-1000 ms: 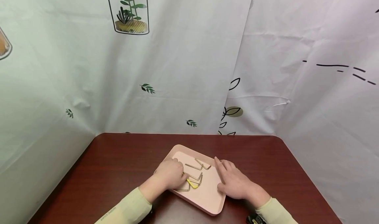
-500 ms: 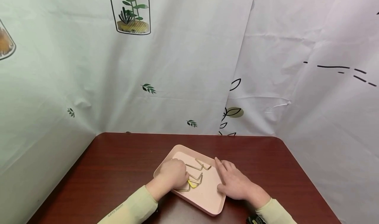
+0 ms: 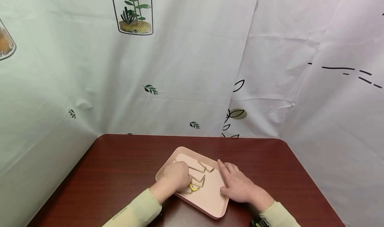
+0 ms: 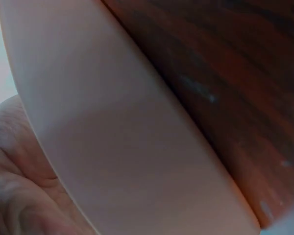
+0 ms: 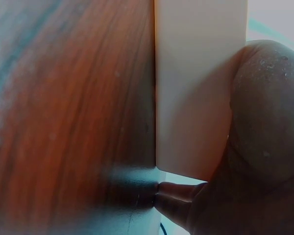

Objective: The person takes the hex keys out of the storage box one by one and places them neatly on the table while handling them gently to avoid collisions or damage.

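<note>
A pink tray (image 3: 210, 200) stands slanted on the table with several bent brass-coloured rods (image 3: 198, 170) in it. My left hand (image 3: 175, 176) reaches over its left side with fingers curled. From under those fingers sticks out a yellow bent rod (image 3: 194, 188), which the hand appears to pinch; its upper part is hidden. My right hand (image 3: 238, 183) rests along the tray's right rim with fairly straight fingers. In the right wrist view the thumb (image 5: 267, 107) lies against the rim, with fingertips (image 5: 176, 205) past the tray's corner. The left wrist view shows the palm (image 4: 24, 181) above the tray wall.
The dark red wooden table (image 3: 126, 163) extends around the tray. White printed cloth (image 3: 180, 70) hangs behind and at both sides. One brass-coloured rod (image 3: 186, 192) lies by the tray's near wall, partly under the left hand.
My left hand has shifted slightly right and over the tray. The yellow rod's visible end has turned, and less of it shows than a second ago. The right hand stays put.
</note>
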A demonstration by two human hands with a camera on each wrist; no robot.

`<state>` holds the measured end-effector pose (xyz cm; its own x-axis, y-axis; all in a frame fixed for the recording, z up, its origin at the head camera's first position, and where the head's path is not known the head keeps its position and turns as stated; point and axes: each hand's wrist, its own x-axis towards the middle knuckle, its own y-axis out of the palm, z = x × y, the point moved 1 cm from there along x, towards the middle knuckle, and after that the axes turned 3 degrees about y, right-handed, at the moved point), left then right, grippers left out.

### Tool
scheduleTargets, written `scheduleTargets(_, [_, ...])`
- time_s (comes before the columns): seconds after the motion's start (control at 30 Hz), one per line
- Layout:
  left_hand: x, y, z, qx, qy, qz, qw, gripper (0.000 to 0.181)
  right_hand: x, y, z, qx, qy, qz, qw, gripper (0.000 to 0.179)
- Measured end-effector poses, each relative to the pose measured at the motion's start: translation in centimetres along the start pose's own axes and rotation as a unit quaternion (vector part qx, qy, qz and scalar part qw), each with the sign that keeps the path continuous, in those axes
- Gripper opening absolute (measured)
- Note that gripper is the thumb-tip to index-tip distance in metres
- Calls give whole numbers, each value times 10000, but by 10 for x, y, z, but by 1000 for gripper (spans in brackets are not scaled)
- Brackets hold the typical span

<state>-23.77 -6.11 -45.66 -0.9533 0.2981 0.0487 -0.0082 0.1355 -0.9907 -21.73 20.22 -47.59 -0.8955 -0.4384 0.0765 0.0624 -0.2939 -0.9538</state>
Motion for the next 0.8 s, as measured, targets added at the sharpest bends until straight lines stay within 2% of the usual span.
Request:
scheduleTargets(0.2, [1, 1, -1, -99, -123, 64, 9999, 26, 0, 0, 0, -6, -17, -40, 10000, 98])
scheduleTargets(0.47, [2, 1, -3, 9, -185, 108, 9998, 24, 1, 0, 0, -21, -48, -38, 10000, 99])
scheduleTargets(0.8, [4, 0, -4, 70, -166, 165, 9997, 27, 0, -1, 0, -30, -75, -45, 10000, 98])
